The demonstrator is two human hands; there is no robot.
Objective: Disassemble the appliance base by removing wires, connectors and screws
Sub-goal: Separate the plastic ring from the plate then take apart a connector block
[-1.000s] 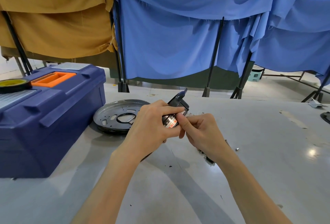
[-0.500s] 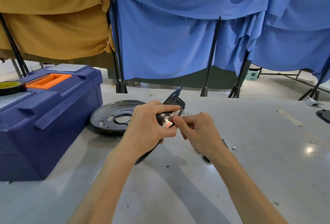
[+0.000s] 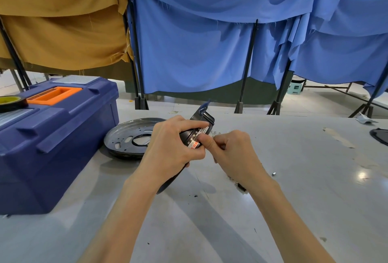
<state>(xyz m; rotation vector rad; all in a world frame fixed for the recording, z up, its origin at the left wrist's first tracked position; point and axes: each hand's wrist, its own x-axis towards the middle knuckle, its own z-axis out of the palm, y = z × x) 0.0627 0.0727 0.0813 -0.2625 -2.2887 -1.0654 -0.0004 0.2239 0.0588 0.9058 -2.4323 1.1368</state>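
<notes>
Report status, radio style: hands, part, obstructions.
Left hand grips black part. Right hand pinches it at the label. Metal plate, toolbox alongside, neither obstructing.

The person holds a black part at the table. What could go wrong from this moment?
The left hand alone grips the black part while the right hand pinches at its label; a slip could probably drop it. The small metal piece lies loose on the table near the right forearm and might be swept away.
</notes>
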